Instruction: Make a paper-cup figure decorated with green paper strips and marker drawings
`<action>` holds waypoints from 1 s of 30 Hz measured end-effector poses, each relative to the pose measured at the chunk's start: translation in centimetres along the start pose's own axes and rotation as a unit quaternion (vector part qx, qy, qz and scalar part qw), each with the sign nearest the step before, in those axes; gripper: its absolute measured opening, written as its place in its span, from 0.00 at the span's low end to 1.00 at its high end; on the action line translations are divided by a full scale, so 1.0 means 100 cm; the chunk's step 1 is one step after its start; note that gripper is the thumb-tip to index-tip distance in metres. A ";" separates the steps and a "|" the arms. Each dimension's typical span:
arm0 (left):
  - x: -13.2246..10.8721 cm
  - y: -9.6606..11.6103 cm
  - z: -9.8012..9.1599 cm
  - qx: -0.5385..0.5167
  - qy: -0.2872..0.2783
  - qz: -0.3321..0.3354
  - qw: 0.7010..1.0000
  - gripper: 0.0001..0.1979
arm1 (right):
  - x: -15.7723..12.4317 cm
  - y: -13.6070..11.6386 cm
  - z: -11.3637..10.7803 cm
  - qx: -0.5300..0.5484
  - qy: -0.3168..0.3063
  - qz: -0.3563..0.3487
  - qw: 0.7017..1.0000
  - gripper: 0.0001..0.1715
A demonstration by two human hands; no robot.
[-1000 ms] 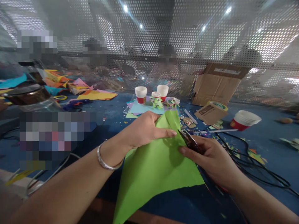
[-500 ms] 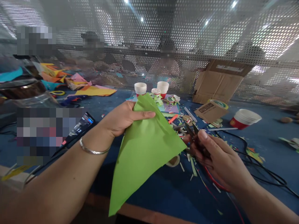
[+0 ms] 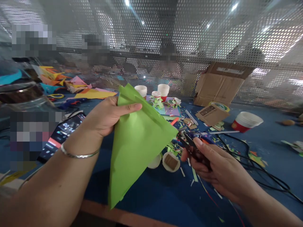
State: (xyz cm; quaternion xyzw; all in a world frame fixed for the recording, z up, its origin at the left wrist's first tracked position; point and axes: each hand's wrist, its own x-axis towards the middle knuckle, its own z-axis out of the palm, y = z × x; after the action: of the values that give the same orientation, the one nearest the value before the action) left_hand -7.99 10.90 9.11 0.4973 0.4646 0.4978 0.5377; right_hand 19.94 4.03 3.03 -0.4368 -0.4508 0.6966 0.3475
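My left hand (image 3: 111, 115) pinches a sheet of green paper (image 3: 132, 145) near its top, thumb on the front face. The sheet hangs down in a rough triangle, folded along its upper right edge. In my right hand (image 3: 213, 160) is a pair of dark scissors (image 3: 189, 143), the blades slightly apart and pointing at the sheet's right corner. The blade tips are very close to that corner; whether they touch it I cannot tell. Most of the scissors' handles are hidden by my fingers. Under the sheet, a round white piece with a brown square (image 3: 171, 162) lies on the table.
Paper scraps litter the blue table (image 3: 146, 195) around the scissors. Behind are paper cups (image 3: 163, 91), with more stacked cups (image 3: 247, 121) at right. A cardboard box (image 3: 217, 85) leans on the perforated screen. Black cables (image 3: 267, 179) run right; a phone (image 3: 63, 132) lies left.
My left hand has moved left with the green paper, uncovering the round white piece below. The scissors have shifted slightly left and down, still in my right hand.
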 end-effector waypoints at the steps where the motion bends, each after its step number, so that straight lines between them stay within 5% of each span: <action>1: 0.000 0.000 0.000 0.000 0.000 0.004 1.000 0.10 | 0.000 0.000 0.000 0.002 0.000 0.003 1.000 0.31; 30: -0.005 0.005 0.006 0.063 0.037 0.029 0.997 0.09 | -0.004 -0.006 0.002 0.002 0.000 0.032 0.999 0.33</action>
State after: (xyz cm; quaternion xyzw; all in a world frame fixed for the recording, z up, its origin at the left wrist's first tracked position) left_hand -7.50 10.41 9.66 0.5249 0.4996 0.5008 0.4734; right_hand 19.96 3.82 3.75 -0.4503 -0.4348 0.7085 0.3258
